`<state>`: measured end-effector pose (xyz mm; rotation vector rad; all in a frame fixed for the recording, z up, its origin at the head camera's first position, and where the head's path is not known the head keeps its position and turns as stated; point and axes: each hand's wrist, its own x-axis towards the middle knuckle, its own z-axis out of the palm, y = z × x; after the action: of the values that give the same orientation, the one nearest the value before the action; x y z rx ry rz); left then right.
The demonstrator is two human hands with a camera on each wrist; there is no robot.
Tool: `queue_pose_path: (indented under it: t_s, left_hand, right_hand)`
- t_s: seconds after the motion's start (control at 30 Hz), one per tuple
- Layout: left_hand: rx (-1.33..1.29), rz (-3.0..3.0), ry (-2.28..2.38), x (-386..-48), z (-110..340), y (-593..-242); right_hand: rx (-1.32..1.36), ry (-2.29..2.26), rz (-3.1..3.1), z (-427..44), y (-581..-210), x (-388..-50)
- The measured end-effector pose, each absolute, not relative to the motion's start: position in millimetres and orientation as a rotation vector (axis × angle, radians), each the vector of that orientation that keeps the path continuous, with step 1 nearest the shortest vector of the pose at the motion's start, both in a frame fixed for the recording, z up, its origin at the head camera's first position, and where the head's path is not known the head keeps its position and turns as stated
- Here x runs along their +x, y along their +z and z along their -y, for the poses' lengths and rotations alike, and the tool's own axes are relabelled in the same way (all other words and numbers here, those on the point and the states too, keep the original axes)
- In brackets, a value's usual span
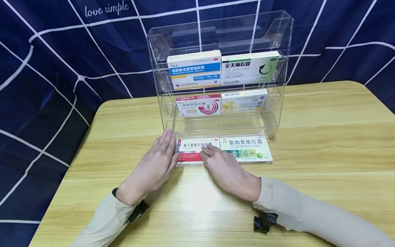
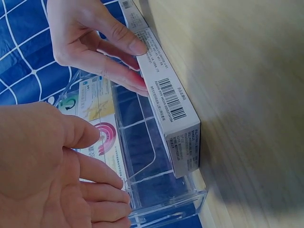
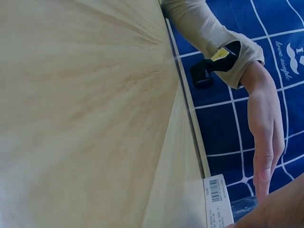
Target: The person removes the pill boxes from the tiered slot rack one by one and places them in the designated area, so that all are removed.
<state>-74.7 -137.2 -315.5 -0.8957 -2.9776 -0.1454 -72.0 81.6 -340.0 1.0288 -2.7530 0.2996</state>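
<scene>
Two medicine boxes lie side by side at the front foot of a clear rack: a red-and-white box [image 1: 189,157] on the left and a green-and-white box [image 1: 249,149] on the right. My left hand [image 1: 152,164], fingers straight, is beside the left end of the red-and-white box. My right hand [image 1: 226,168] has its bent fingertips on that box's face near its right part. In the left wrist view the white box [image 2: 166,95] shows its barcode side, with the right hand [image 2: 102,45] touching it and the left hand [image 2: 61,166] flat nearby.
The clear rack [image 1: 220,127] stands at the table's back. Its upper tier holds a blue-and-white box [image 1: 195,70] and a green-tinted box [image 1: 250,68]; below are a pink-and-white box [image 1: 199,105] and a pale yellow-and-white box [image 1: 244,101]. Behind hangs a blue gridded cloth [image 1: 117,44].
</scene>
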Motion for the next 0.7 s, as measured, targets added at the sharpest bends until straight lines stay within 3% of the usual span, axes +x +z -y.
queue_pose_path:
  t_s: [0.33, 0.7]
  left_hand:
    - [-0.885, 3.024, -0.205, -75.5, 136.4, -311.8]
    - [-0.872, 2.922, -0.319, -81.7, 136.3, -314.9]
  right_hand:
    - [1.039, 0.387, 2.717, -90.6, -329.4, -74.4]
    - [0.728, 0.604, 2.399, -161.5, -266.7, -114.6]
